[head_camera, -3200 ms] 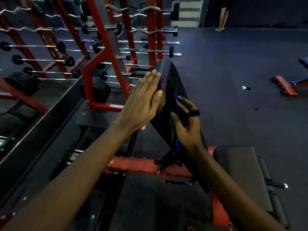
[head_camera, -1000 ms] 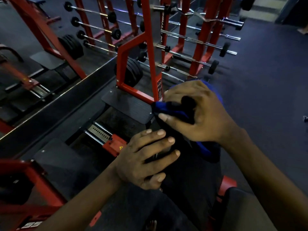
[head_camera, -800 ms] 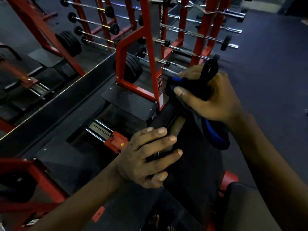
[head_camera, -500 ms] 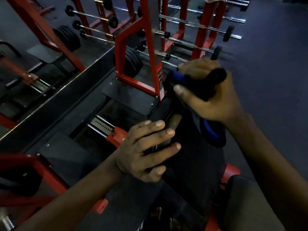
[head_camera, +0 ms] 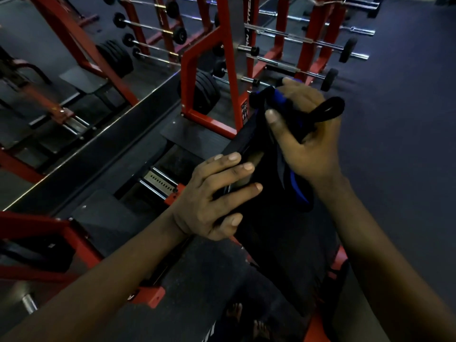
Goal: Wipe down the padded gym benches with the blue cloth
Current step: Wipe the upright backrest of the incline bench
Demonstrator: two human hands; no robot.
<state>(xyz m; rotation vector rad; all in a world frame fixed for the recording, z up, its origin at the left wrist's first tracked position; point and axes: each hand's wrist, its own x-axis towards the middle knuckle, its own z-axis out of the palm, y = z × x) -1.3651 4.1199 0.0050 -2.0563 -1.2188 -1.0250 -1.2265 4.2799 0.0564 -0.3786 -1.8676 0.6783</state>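
1. Two hands in frame, both working on one bench: its black backrest pad (head_camera: 278,243) is raised at a steep tilt, top end pointing away from the camera.
2. left hand (head_camera: 214,201): fingers wrapped over the pad's left edge, fingertips (head_camera: 234,157) lying on the pad, thumb below them. It has a firm hold on the pad and no cloth in it.
3. right hand (head_camera: 306,146): closed round the blue cloth (head_camera: 281,101), which is bunched at the pad's top end. The thumb (head_camera: 272,118) presses on the cloth's near side.
4. Cloth location: it is on the upper part of the pad, touching it. It looks mostly dark in this light. Bright blue shows above the thumb, and a blue hem (head_camera: 297,191) hangs under the wrist against the pad's right side.
5. A black loop (head_camera: 329,111) sticks out of the right fist to the right. Cannot tell what it belongs to.
6. Surroundings:
   - A red rack upright (head_camera: 229,70) stands just beyond the pad's top.
   - Stacked black weight plates (head_camera: 207,92) sit near its foot.
   - Barbells (head_camera: 296,41) lie on red racks further back.
   - Dark rubber floor (head_camera: 407,144) is to the right.
7. The bench's red frame (head_camera: 341,257) shows at the pad's lower right. Feet (head_camera: 234,313) are at the bottom edge, too dim for detail.
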